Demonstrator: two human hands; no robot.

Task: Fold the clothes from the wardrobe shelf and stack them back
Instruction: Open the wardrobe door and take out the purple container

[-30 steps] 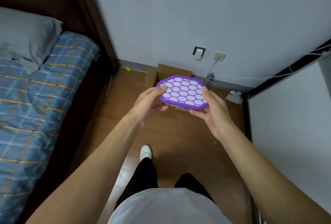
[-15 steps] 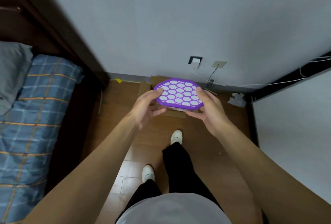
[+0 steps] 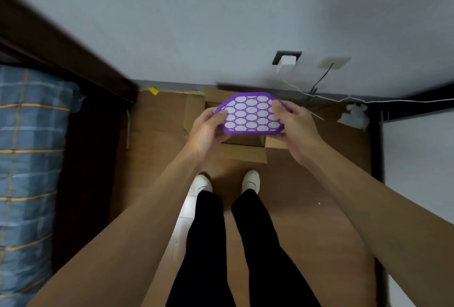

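Observation:
I hold a flat purple container (image 3: pixel 250 114) with a lid patterned in white ovals, level, in front of me. My left hand (image 3: pixel 206 130) grips its left edge with the thumb on top. My right hand (image 3: pixel 293 126) grips its right edge the same way. The container hovers directly above an open cardboard box (image 3: pixel 196 112) on the wooden floor by the wall. No clothes and no wardrobe shelf are in view.
A bed with a blue plaid cover (image 3: pixel 29 159) and dark wooden frame (image 3: pixel 61 53) runs along the left. A white panel (image 3: pixel 417 171) stands on the right. Wall sockets (image 3: pixel 286 58) with cables and crumpled white paper (image 3: pixel 353 116) sit near the skirting. My feet stand behind the box.
I have stepped forward to the wall; both feet now stand together just behind the cardboard box. The purple container, still in both hands, has come over the box opening.

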